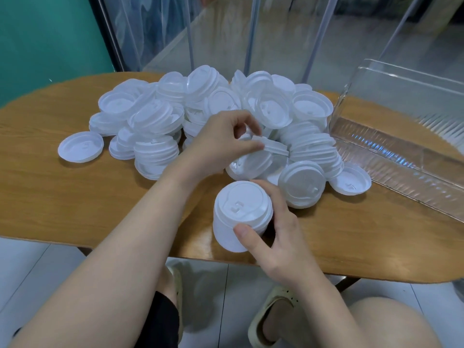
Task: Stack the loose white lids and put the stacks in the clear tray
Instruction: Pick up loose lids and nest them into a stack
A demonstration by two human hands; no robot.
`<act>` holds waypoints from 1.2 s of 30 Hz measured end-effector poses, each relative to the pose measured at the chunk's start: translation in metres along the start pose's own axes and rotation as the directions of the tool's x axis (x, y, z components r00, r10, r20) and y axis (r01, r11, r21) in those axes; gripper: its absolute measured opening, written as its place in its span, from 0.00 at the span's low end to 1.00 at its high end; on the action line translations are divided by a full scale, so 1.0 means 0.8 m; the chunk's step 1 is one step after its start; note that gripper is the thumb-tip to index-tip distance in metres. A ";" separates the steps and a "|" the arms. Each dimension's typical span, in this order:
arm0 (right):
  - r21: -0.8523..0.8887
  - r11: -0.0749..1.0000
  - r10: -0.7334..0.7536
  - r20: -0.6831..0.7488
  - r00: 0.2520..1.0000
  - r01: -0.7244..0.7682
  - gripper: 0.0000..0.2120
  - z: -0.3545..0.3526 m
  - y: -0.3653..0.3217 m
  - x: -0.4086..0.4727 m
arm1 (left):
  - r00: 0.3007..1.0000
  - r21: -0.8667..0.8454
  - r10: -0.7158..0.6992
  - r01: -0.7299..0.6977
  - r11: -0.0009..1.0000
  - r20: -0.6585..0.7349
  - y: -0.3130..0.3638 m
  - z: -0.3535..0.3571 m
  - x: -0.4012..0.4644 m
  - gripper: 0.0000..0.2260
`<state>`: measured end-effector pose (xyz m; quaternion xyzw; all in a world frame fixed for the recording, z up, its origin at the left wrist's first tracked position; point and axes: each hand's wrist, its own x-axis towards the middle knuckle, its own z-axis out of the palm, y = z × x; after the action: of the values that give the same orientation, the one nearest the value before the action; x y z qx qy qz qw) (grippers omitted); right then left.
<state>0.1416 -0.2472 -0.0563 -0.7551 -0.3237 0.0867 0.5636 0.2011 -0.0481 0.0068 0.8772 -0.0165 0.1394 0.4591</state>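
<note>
Lids (200, 114) lie in a loose heap across the middle of the wooden table (62, 197), some already nested in short runs, one lid (80, 146) lying apart at the left edge of the heap. The clear tray (391, 151) stands just beside the heap on the right; no stack shows inside it.

The left hand (221, 144) pinches a single lid (272, 148) by its rim, held edge-on above the heap. The right hand (273, 232) wraps a nested stack (238, 217) near the table's front edge — thumb on the near side, fingers curled round the far side.

Handling, as a judgement: each lid looks like thin moulded plastic — light, slightly flexible, smooth enough to slip. Take a single lid at the rim, where it is stiffest; a squeeze across the dome may buckle it. Grip a stack round its side wall, with even pressure. Lids must sit the same way up to nest. A tall stack may lean or separate if held only at one end.
</note>
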 end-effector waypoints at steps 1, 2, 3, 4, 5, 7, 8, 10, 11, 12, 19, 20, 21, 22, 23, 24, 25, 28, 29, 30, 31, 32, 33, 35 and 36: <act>0.003 1.000 0.006 0.003 1.000 -0.006 0.30 0.000 0.000 0.001 | 1.000 0.058 0.020 -0.021 0.998 0.019 -0.002 0.001 0.005 0.09; 0.007 1.000 0.010 0.006 1.000 -0.010 0.30 0.000 0.001 0.001 | 0.998 0.112 0.036 -0.041 0.993 0.048 -0.005 0.001 0.008 0.11; 0.010 1.000 0.010 0.008 1.000 -0.010 0.30 -0.001 0.001 0.002 | 0.996 0.157 0.043 -0.055 0.986 0.080 -0.007 0.001 0.011 0.13; 0.012 1.000 0.008 0.009 1.000 -0.008 0.30 -0.002 0.002 0.003 | 0.992 0.194 0.039 -0.061 0.979 0.118 -0.007 0.000 0.011 0.15; 0.011 1.000 0.009 0.010 1.000 -0.009 0.30 -0.002 0.002 0.003 | 0.988 0.230 0.025 -0.060 0.971 0.152 -0.008 0.001 0.011 0.17; 0.007 1.000 0.013 0.010 1.000 -0.013 0.30 -0.003 0.003 0.004 | 0.981 0.292 0.016 -0.072 0.954 0.192 -0.008 0.002 0.009 0.18; 0.004 1.000 0.015 0.010 1.000 -0.015 0.31 -0.003 0.003 0.004 | 0.981 0.311 0.027 -0.088 0.946 0.194 -0.007 0.003 0.008 0.18; 0.005 1.000 0.024 0.015 1.000 -0.024 0.31 -0.003 0.003 0.004 | 0.982 0.330 0.069 -0.125 0.936 0.176 -0.008 0.006 0.006 0.17; 0.009 1.000 0.029 0.017 0.999 -0.029 0.31 -0.003 0.003 0.004 | 0.983 0.339 0.084 -0.136 0.931 0.164 -0.008 0.008 0.006 0.16; 0.014 0.999 0.033 0.019 0.999 -0.033 0.31 -0.002 0.003 0.004 | 0.984 0.347 0.091 -0.140 0.927 0.155 -0.009 0.009 0.005 0.15; 0.038 0.998 0.044 0.021 0.999 -0.045 0.30 -0.003 -0.003 0.003 | 0.992 0.226 0.128 -0.124 0.966 0.000 0.000 -0.013 -0.016 0.14; 0.043 0.998 0.046 0.021 0.999 -0.047 0.29 -0.004 -0.005 0.003 | 0.990 0.207 0.136 -0.127 0.970 -0.029 0.003 -0.020 -0.023 0.15; 0.047 0.998 0.049 0.023 0.999 -0.050 0.29 -0.004 -0.007 0.002 | 0.987 0.193 0.150 -0.137 0.971 -0.055 0.006 -0.028 -0.031 0.15; 0.051 0.997 0.052 0.026 0.998 -0.053 0.28 -0.004 -0.009 0.003 | 0.984 0.184 0.164 -0.147 0.972 -0.075 0.009 -0.035 -0.041 0.15; 0.055 0.997 0.055 0.028 0.998 -0.056 0.28 -0.004 -0.010 0.003 | 0.982 0.178 0.168 -0.151 0.973 -0.088 0.013 -0.041 -0.052 0.15; 0.057 0.997 0.058 0.029 0.998 -0.059 0.28 -0.004 -0.011 0.003 | 0.982 0.171 0.164 -0.147 0.974 -0.088 0.017 -0.046 -0.063 0.15; 0.057 0.996 0.061 0.027 0.998 -0.062 0.29 -0.004 -0.011 0.003 | 0.985 0.167 0.154 -0.140 0.976 -0.076 0.021 -0.050 -0.074 0.15; 0.049 0.995 0.081 0.019 0.997 -0.082 0.30 -0.002 -0.014 0.003 | 0.995 0.158 0.100 -0.099 0.983 0.000 0.028 -0.057 -0.103 0.15; 0.048 0.995 0.092 0.018 0.996 -0.093 0.30 -0.001 -0.016 0.003 | 0.996 0.159 0.082 -0.086 0.984 0.030 0.030 -0.059 -0.111 0.14; 0.051 0.993 0.103 0.018 0.995 -0.104 0.30 0.000 -0.018 0.004 | 0.996 0.168 0.066 -0.075 0.983 0.060 0.031 -0.060 -0.117 0.14; 0.059 0.992 0.111 0.017 0.994 -0.112 0.29 0.001 -0.019 0.004 | 0.995 0.181 0.051 -0.066 0.981 0.089 0.032 -0.060 -0.121 0.14; 0.069 0.991 0.118 0.017 0.993 -0.119 0.29 0.001 -0.020 0.004 | 0.993 0.189 0.035 -0.057 0.980 0.114 0.033 -0.060 -0.124 0.14; 0.074 0.989 0.124 0.016 0.992 -0.124 0.28 0.002 -0.019 0.004 | 0.991 0.192 0.021 -0.046 0.980 0.133 0.034 -0.059 -0.126 0.13; 0.084 0.988 0.132 0.018 0.991 -0.133 0.28 0.003 -0.017 0.004 | 0.987 0.179 0.002 -0.031 0.983 0.158 0.036 -0.057 -0.128 0.13; 0.091 0.987 0.133 0.020 0.991 -0.135 0.28 0.003 -0.016 0.004 | 0.986 0.163 -0.004 -0.024 0.986 0.166 0.036 -0.057 -0.128 0.13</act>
<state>0.1377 -0.2417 -0.0448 -0.7477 -0.2719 0.1446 0.5884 0.0875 -0.0379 0.0280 0.9206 -0.0475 0.0691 0.3815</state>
